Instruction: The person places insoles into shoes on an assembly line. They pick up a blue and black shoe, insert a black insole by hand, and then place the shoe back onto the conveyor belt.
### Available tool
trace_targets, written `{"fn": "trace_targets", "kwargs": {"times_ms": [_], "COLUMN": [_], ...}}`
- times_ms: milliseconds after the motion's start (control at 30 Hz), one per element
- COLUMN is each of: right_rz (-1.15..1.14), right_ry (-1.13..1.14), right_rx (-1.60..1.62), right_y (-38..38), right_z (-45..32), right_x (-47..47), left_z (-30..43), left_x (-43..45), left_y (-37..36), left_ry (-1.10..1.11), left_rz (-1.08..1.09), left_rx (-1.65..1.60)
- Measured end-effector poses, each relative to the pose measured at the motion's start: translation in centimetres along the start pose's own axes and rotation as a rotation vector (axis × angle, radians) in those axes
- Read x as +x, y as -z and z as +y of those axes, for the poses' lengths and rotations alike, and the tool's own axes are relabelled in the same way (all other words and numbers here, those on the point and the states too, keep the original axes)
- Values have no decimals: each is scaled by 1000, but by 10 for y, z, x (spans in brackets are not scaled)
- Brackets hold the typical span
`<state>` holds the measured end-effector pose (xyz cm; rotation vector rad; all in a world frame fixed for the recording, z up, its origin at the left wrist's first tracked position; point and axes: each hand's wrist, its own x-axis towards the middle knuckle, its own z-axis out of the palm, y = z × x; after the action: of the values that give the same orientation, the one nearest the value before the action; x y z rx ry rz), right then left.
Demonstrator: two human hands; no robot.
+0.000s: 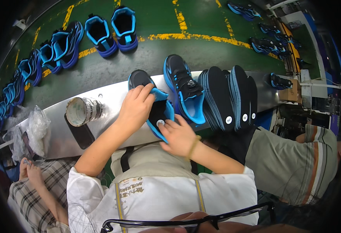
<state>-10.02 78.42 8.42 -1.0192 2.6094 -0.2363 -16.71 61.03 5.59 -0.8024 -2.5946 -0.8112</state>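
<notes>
A black and blue sports shoe (140,78) lies in front of me on the metal bench. My left hand (137,104) grips its blue-lined tongue and opening. Inside the opening is a black insole (156,112) with a round white sticker near its heel. My right hand (177,135) holds the heel end, fingers over the insole and thumb low at the blue edge; the fingers partly hide the sticker. Just right of it sits a second matching shoe (183,84), its toe pointing away. Beyond that shoe, stacked black insoles (217,96) with blue edges stand beside another stack (240,96).
A tape roll (77,112) and a dark phone (78,132) lie left on the metal bench (115,128), near clear plastic bags (38,131). Shoes (67,43) line the green surface (153,17) beyond. People sit close on both sides: a plaid garment (51,180), a grey shirt (287,166).
</notes>
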Motion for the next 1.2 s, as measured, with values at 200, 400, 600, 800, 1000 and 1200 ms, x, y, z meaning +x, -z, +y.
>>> {"fn": "trace_targets", "kwargs": {"times_ms": [200, 400, 600, 800, 1000, 1200], "right_rz": [-682, 140, 708, 253, 703, 405], "right_ry": [-111, -14, -436, -1086, -879, -601], "right_rx": [-37, 599, 8, 184, 59, 908], "right_y": [15, 22, 70, 91, 95, 132], "right_z": [-4, 1, 100, 166, 165, 95], "right_x": [42, -3, -62, -118, -127, -118], "left_z": [10, 40, 72, 60, 32, 22], "left_x": [15, 50, 74, 85, 101, 106], "left_y": [45, 33, -22, -33, -44, -51], "left_ry": [-21, 357, 184, 96, 264, 415], "left_rz": [132, -91, -124, -413, -315, -433], "left_rx": [-15, -1188, -248, -206, -580, -628]}}
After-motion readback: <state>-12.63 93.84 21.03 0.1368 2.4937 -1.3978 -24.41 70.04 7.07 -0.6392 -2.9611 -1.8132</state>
